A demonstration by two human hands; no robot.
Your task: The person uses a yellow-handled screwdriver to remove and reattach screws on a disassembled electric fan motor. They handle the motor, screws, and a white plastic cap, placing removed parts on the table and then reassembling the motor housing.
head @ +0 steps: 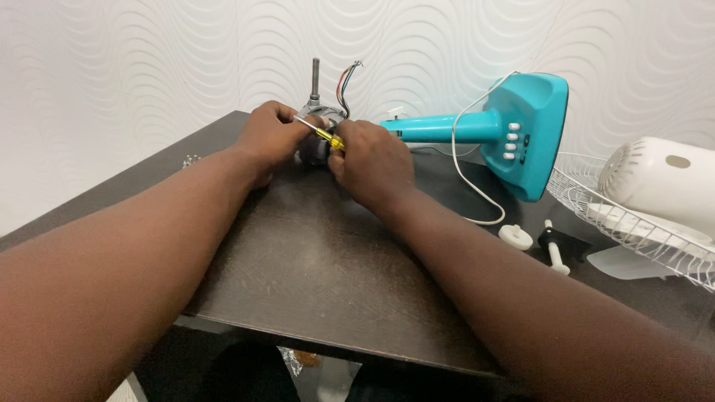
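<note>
Small metal screws (191,159) lay at far left table edge. Your left hand (272,135) closed around grey metal fan motor with upright shaft (316,104), at far middle of dark wooden table (313,268). Your right hand (372,165) pinched yellow-handled screwdriver (322,134), tip against motor. Teal plastic fan stand (514,134) lay right; white wire fan guard (633,223) beyond.

No boxes, no packets, no signs, no screens, only one small dark printed mark (525,140) beside the white buttons (512,141) on the blue fan base (532,126), too tiny to make out
</note>
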